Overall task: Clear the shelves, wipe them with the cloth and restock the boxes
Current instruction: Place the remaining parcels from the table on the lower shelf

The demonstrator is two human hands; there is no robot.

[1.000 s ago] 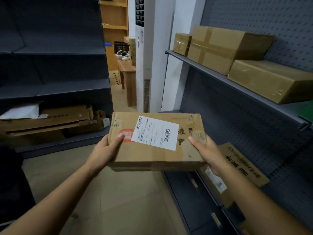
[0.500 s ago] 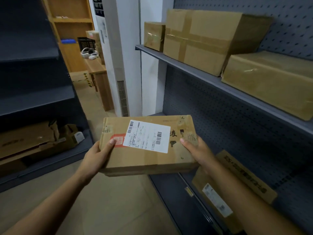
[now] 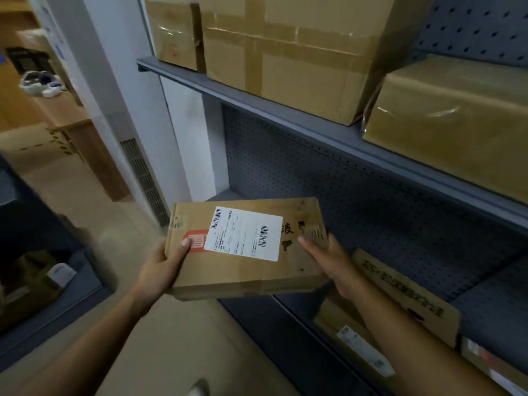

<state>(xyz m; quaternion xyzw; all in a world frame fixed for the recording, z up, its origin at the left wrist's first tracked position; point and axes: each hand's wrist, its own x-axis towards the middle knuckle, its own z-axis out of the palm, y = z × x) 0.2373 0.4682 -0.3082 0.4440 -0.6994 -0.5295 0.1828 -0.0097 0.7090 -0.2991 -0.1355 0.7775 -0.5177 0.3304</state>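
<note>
Head camera: we've got a flat cardboard parcel [image 3: 228,274] held in the air in front of the grey shelving, below the upper shelf [image 3: 285,115] and resting on nothing. Our left hand [image 3: 163,267] grips its left end, thumb pressed on top by the red mark, fingers tucked underneath. Our right hand [image 3: 328,261] grips the right end, thumb on the lid. A white shipping label [image 3: 245,234] with barcodes sits on the parcel's top face. Up on the shelf we see three boxes in a row: a small brown box [image 3: 174,32] at the far end, a big taped carton [image 3: 288,52] just beside it, and a film-wrapped box [image 3: 451,127] nearest us. Low on the right, a printed flat carton [image 3: 405,292] leans tilted against the perforated back panel [image 3: 371,201].
</note>
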